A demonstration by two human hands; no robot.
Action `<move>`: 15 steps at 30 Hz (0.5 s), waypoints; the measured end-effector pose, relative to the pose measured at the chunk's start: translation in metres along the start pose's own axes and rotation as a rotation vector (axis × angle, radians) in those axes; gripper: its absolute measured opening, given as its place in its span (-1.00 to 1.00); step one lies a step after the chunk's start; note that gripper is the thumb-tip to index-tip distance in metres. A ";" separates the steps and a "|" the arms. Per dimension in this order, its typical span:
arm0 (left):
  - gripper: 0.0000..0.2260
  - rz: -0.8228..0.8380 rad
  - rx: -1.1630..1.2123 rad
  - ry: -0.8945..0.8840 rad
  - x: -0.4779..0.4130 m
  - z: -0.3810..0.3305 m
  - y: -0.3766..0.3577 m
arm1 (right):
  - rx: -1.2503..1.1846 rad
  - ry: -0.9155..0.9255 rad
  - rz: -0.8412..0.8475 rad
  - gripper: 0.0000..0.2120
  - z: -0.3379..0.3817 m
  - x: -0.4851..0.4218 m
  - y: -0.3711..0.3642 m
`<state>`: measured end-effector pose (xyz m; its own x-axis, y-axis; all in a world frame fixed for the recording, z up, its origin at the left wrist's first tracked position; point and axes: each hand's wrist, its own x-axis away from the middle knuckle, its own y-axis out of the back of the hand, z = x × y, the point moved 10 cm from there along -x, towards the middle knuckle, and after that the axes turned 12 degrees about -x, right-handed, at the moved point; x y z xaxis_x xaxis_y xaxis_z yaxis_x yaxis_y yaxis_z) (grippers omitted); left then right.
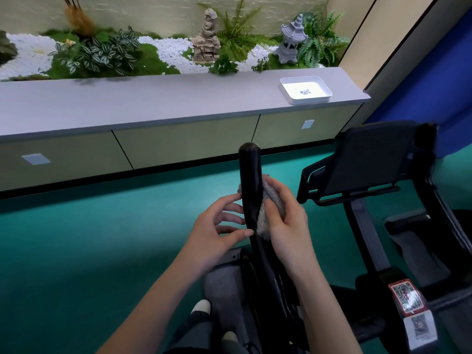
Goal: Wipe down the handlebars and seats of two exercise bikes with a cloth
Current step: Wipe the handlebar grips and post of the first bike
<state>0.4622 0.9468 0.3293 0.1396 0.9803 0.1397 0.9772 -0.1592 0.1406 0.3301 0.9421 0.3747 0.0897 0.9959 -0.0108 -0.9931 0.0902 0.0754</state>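
The black, glossy tubular handlebar [251,180] stands almost upright in the head view. Its long axis runs from a rounded cap at the top down between both hands, then curves toward the machine's body near the person's feet. The grey fluffy cloth [274,198] lies on the right flank of this bar, sandwiched between the bar and the right hand [286,226], whose fingers curl round the bunched fabric and press it against the tube. The left hand [217,226] sits on the opposite flank at about the same height, holding nothing. Its fingers are spread and nearly straight, with the fingertips and the thumb tip just touching the bar as if to steady it. Since the cloth covers only a short stretch midway along the tube, the coming stroke probably has to travel along the bar's length, up to the cap or down to the bend, and the right hand is the one placed to do it. A dark angled panel [370,162] of the machine stands well apart to the right, and no seat can be made out with certainty.
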 end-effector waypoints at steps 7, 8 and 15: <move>-0.54 -0.023 0.000 0.003 0.000 -0.002 0.000 | 0.050 0.171 -0.309 -0.70 0.026 0.034 0.025; -0.56 -0.036 -0.006 0.004 0.000 -0.003 0.000 | 0.045 0.194 -0.323 -0.72 0.031 0.034 0.026; -0.60 -0.081 -0.008 0.030 0.004 -0.001 -0.001 | 0.191 0.408 -0.073 -0.85 0.096 -0.010 -0.002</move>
<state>0.4621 0.9511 0.3306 0.0547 0.9861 0.1568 0.9837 -0.0801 0.1607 0.3384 0.9321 0.4701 0.0831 0.9073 -0.4122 -0.9500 0.1970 0.2422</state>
